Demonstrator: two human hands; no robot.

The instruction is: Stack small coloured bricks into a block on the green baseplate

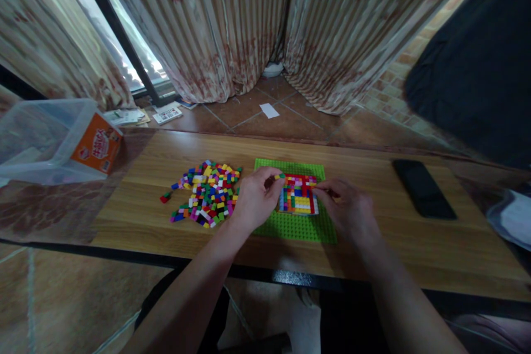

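A clear plastic bin (pixel 50 163) with an orange label (pixel 97 144) stood at the far left, beside the wooden counter (pixel 136 215). A red brick (pixel 163 198) and a green one lay just off the left edge of a loose, many-colored pile of toy bricks (pixel 211 193). To its right, a person's left hand (pixel 258 194) pinched a small yellow-and-green piece (pixel 279 176) between thumb and forefinger, above a bright green board (pixel 296 228). On that board, between the two hands, sat a rectangular build (pixel 301 199) of tightly set bricks, with red, yellow, blue and white among its colors. The right hand (pixel 350 207) brought its fingertips together at the build's right edge; whether they gripped a brick could not be made out. Farther right, a dark phone (pixel 423 188) lay on the counter, well apart from the board.
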